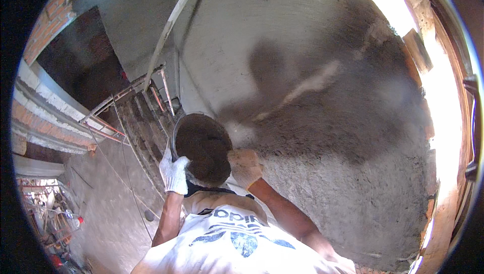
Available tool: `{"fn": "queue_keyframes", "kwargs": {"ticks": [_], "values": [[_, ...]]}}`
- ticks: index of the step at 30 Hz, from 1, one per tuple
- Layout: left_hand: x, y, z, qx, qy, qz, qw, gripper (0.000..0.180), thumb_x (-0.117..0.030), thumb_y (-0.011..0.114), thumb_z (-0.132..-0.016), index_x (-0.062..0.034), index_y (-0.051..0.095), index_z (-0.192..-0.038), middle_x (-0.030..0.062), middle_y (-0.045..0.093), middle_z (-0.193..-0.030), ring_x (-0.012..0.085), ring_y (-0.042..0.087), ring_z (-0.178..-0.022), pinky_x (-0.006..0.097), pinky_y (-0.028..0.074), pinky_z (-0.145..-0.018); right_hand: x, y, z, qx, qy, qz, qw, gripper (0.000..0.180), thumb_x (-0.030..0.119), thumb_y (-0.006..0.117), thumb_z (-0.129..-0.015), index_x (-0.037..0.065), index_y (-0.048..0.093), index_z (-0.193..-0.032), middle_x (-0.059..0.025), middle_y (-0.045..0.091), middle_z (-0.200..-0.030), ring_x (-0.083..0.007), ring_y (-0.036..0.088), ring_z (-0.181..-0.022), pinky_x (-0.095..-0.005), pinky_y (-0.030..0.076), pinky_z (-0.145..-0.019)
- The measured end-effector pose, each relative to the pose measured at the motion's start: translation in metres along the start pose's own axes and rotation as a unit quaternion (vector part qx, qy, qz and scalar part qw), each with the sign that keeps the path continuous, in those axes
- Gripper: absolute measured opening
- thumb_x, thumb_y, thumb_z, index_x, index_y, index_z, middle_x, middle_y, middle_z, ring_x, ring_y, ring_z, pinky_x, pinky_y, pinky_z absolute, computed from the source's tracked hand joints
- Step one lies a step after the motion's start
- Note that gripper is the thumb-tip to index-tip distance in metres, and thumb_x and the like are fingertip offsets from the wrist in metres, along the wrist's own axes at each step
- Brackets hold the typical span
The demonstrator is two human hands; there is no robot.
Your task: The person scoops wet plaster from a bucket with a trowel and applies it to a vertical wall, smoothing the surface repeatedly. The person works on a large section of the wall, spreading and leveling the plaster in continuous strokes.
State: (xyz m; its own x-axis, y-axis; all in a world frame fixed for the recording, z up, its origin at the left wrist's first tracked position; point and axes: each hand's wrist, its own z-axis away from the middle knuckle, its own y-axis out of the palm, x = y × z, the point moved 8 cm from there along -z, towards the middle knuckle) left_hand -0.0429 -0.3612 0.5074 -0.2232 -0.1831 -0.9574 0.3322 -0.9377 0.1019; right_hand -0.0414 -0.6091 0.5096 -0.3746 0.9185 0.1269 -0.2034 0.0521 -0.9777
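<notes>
A round bucket [174, 139] is held up in front of my chest, its mouth toward me. Dark grey material that looks like wet mortar [204, 148] shows inside, though its depth is hard to make out. My left hand [174, 174], in a white knit glove, grips the left side of the rim, thumb toward the inside. On the opposite side is my right hand [245, 168] in a dirtier glove, closed at the bucket's edge; its fingertips are partly hidden. Ahead and to the right rises a wall [322, 138] with rough, damp-looking plaster and shadows across it.
Beyond the bucket on the left are scaffold planks [143, 115] with a metal frame [164, 85]. A long pale pole [169, 24] leans upward there. Thin cords hang at left. Clutter [63, 218] lies far below left. A bright opening with a wooden frame [443, 213] borders the right.
</notes>
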Motion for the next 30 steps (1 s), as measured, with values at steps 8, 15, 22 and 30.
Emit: {"fn": "queue_keyframes", "kwargs": {"ticks": [8, 15, 22, 30], "values": [[-0.084, 0.018, 0.007, -0.005, 0.078, -0.04, 0.996, 0.074, -0.004, 0.062, -0.076, 0.0015, 0.058, -0.15, 0.0093, 0.071, -0.133, 0.0168, 0.067, -0.113, 0.029, 0.055, -0.096, 0.031, -0.091, -0.016, -0.188, -0.023, 0.194, 0.963, 0.033, 0.021, 0.066, -0.083, 0.006, 0.068, -0.112, -0.013, 0.069, -0.101, -0.0328, 0.066, -0.098, -0.0503, 0.051, -0.083], [-0.105, 0.009, 0.008, -0.023, 0.11, -0.047, 0.993, 0.068, -0.004, 0.065, -0.079, 0.0063, 0.06, -0.145, 0.0142, 0.07, -0.137, 0.0215, 0.065, -0.122, 0.031, 0.05, -0.106, 0.018, -0.069, -0.012, 0.029, -0.003, -0.045, 0.999, 0.029, 0.025, 0.067, -0.086, 0.007, 0.07, -0.108, -0.0196, 0.073, -0.108, -0.0372, 0.071, -0.1, -0.0521, 0.056, -0.088], [-0.086, -0.018, 0.008, -0.064, 0.008, 0.089, 0.994, 0.069, 0.0, 0.068, -0.077, 0.0053, 0.06, -0.145, 0.0111, 0.072, -0.13, 0.0181, 0.067, -0.112, 0.03, 0.053, -0.1, 0.008, -0.082, 0.015, -0.063, 0.059, 0.002, 0.996, 0.023, 0.024, 0.071, -0.089, 0.009, 0.068, -0.106, -0.0134, 0.073, -0.103, -0.0357, 0.072, -0.095, -0.0454, 0.058, -0.08], [-0.028, -0.05, -0.01, -0.102, -0.031, 0.189, 0.976, 0.069, 0.005, 0.064, -0.081, 0.0059, 0.054, -0.15, 0.0091, 0.072, -0.122, 0.0194, 0.069, -0.101, 0.03, 0.057, -0.087, 0.03, -0.203, -0.016, -0.218, -0.088, -0.163, 0.958, 0.031, 0.026, 0.082, -0.085, 0.006, 0.07, -0.105, -0.0163, 0.072, -0.093, -0.0379, 0.073, -0.086, -0.0457, 0.058, -0.075]]}}
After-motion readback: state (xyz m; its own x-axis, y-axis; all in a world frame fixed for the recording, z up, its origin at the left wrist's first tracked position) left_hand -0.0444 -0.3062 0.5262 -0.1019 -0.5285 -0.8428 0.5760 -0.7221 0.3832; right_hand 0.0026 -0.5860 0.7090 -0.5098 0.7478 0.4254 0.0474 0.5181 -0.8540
